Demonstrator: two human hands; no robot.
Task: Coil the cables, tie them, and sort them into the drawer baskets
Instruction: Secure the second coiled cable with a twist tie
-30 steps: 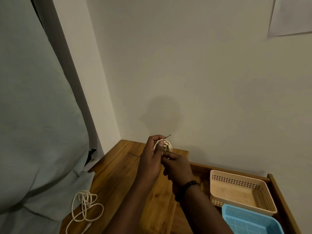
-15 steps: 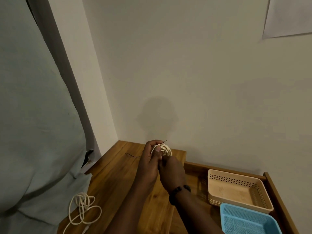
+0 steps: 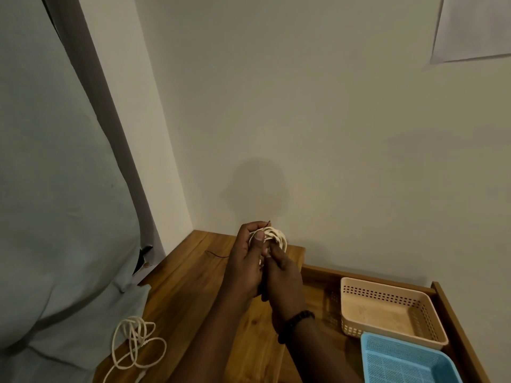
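- The left hand [image 3: 246, 261] grips the small cream cable coil [image 3: 273, 236], thumb pressed flat on its near face; the coil sits raised above the wooden tabletop [image 3: 188, 283], near the wall corner.
- The right hand [image 3: 282, 275] is now tucked closer under the coil than a second ago, fingertips closed at the coil's lower edge. What they pinch is hidden; likely the thin dark tie.
- A thin dark tie end [image 3: 268, 223] pokes up just above the coil, shorter than it showed a second ago. Judgement: the tie is being drawn tighter around the loops.
- Another dark tie [image 3: 217, 254] lies on the tabletop behind the left hand, apart from the coil.
- A second cream cable [image 3: 135, 346] lies in loose, uneven loops at the tabletop's near left edge, untied, partly on the pale cloth [image 3: 69, 313].
- In the open drawer [image 3: 442, 294] to the right, the peach basket [image 3: 387, 291] and the blue basket [image 3: 401, 357] show no cable.
- Judgement: tying of the first coil is near done; sorting has not begun, and the second cable remains.
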